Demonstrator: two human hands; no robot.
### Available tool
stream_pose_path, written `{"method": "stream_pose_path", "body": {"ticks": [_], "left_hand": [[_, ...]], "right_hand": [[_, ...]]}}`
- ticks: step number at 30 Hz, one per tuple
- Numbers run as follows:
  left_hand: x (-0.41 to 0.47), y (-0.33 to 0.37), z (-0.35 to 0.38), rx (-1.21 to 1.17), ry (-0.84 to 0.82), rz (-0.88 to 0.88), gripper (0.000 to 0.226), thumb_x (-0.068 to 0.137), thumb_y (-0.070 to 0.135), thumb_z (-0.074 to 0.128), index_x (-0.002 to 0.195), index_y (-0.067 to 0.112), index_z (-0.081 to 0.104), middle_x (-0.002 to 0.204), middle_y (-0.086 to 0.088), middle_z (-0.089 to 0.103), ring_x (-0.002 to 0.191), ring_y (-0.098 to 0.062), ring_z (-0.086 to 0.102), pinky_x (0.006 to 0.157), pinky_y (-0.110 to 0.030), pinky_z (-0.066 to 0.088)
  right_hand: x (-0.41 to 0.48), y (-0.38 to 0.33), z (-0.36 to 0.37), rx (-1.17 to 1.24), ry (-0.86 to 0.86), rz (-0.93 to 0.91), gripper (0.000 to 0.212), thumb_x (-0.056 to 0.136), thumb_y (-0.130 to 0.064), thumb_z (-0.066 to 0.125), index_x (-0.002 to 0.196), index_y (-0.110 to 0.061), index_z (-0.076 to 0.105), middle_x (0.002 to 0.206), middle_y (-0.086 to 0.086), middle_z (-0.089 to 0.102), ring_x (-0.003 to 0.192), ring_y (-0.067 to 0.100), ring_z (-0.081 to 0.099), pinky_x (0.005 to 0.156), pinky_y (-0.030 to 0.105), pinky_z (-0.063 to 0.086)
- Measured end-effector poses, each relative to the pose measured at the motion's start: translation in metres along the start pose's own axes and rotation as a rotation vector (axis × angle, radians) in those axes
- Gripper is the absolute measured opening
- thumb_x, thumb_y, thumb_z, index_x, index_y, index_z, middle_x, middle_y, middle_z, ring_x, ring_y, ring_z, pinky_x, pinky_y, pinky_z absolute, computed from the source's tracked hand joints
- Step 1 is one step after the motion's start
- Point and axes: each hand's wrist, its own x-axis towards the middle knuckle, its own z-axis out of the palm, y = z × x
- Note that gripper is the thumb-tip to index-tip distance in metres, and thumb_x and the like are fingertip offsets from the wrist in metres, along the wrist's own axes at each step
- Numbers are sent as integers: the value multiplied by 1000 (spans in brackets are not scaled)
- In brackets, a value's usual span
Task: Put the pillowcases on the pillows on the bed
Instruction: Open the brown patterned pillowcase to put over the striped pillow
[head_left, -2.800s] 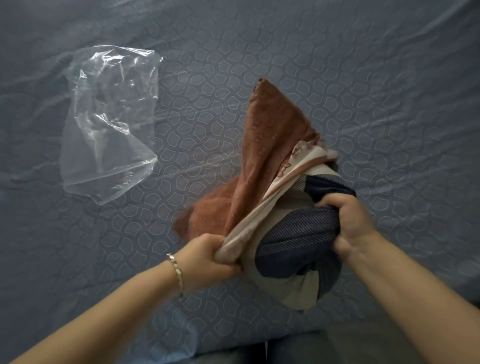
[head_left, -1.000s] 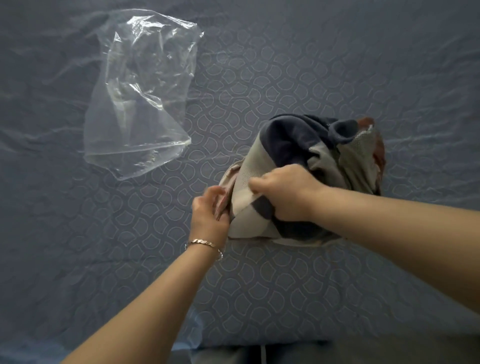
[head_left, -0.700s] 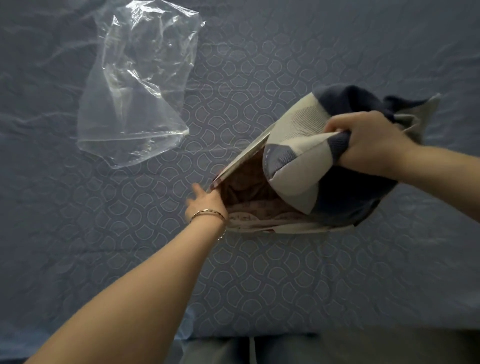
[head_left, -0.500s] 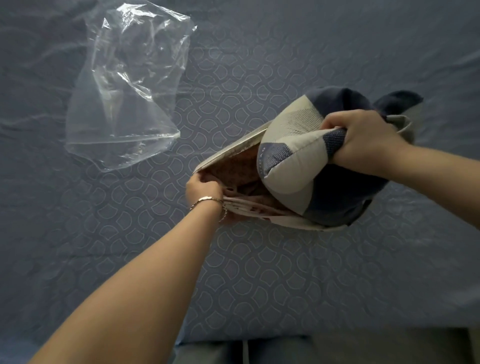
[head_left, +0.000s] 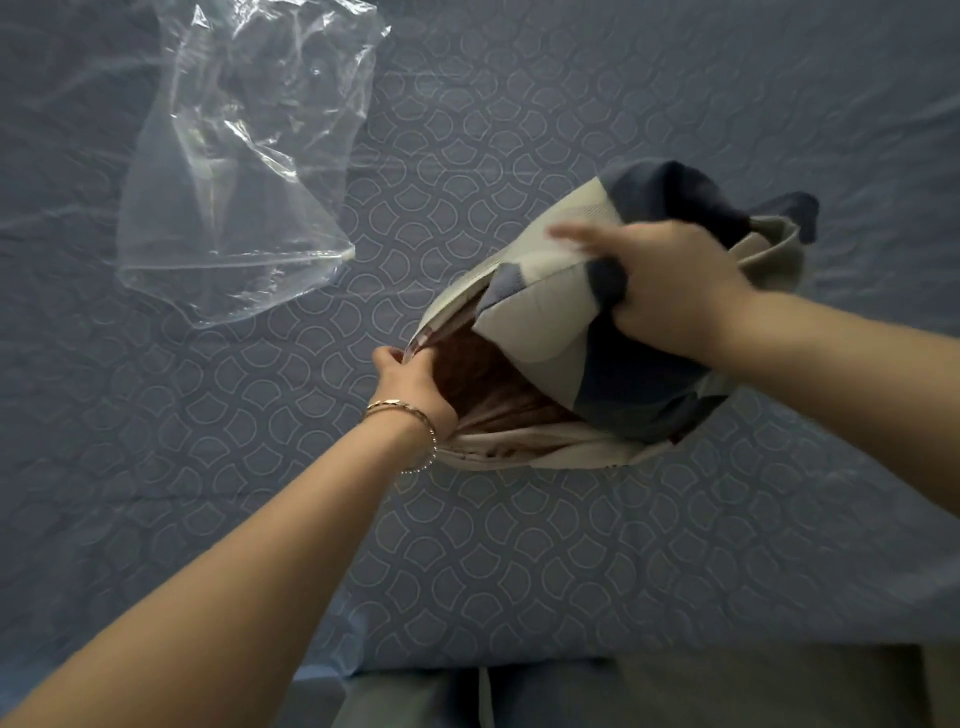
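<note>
- Two hands are seen, both grasping cloth.
- The left hand (head_left: 410, 384) is closed on the rim of the pillowcase (head_left: 493, 387), with the edge pinched between thumb and fingers at the left corner of the open mouth.
- One thin gold bracelet (head_left: 401, 409) is worn on the left wrist.
- The right hand (head_left: 670, 283) is clenched on a bunched fold of the pillow (head_left: 540, 325). One finger is blurred, and how it lies cannot be told.
- One pillow is counted, patched in dark blue and beige. It is held above the bed (head_left: 571, 571), right of the middle of the view.
- One pillowcase is counted, brown inside with a cream, printed border.
- The mouth of the pillowcase is held open, and the pillow's lower part is set into it. The upper part of the pillow is outside, under the right hand.
- The brown lining is shown in the gap between the left hand and the pillow.
- The bottom border of the pillowcase is bunched on the bed beneath the pillow.
- One clear plastic bag (head_left: 234, 208) is laid crumpled on the bed at the upper left, well apart from both hands. The sheet's pattern is seen through it.
- The bed is covered by a blue-grey sheet quilted in curved shapes.
- The far end of the pillowcase is hidden by the pillow and the right forearm.
</note>
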Motion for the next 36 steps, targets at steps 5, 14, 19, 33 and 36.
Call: {"method": "stream_pose_path", "body": {"ticks": [5, 14, 19, 33, 36], "left_hand": [[-2, -7, -18, -187, 29, 157, 80, 77, -2, 57, 145, 18, 21, 119, -4, 27, 100, -19, 43, 80, -6, 29], [1, -34, 1, -695, 100, -287, 32, 76, -10, 54, 106, 2, 53, 86, -12, 55, 66, -19, 52, 47, -17, 43], [0, -40, -26, -739, 72, -235, 32, 67, -22, 55, 53, 6, 50, 40, -3, 46, 38, -17, 44, 37, -18, 35], [3, -52, -49, -891, 12, -254, 25, 44, -11, 64, 37, 12, 57, 52, -6, 54, 59, -23, 50, 58, -30, 42], [2, -46, -50, -843, -16, -229, 30, 53, -16, 63, 42, 11, 53, 41, -2, 49, 51, -21, 46, 47, -20, 39]], "right_hand": [[-5, -51, 60, -197, -139, -163, 50, 82, -23, 54, 131, -31, 53, 87, 15, 63, 62, 35, 64, 51, 28, 31], [8, -66, 102, -260, -421, -406, 69, 73, -33, 64, 135, -19, 37, 147, 2, 35, 143, 21, 16, 115, 39, -4], [12, -68, 119, -166, -400, -565, 54, 53, -25, 69, 107, -29, 68, 58, -4, 64, 61, 19, 65, 85, 29, 44], [10, -81, 138, -288, -382, -343, 40, 75, -20, 37, 89, -13, 75, 93, 11, 72, 95, 31, 67, 84, 38, 52], [-41, -61, 116, -372, -192, -197, 35, 67, -29, 57, 89, -8, 74, 106, 18, 68, 102, 32, 65, 76, 40, 53]]}}
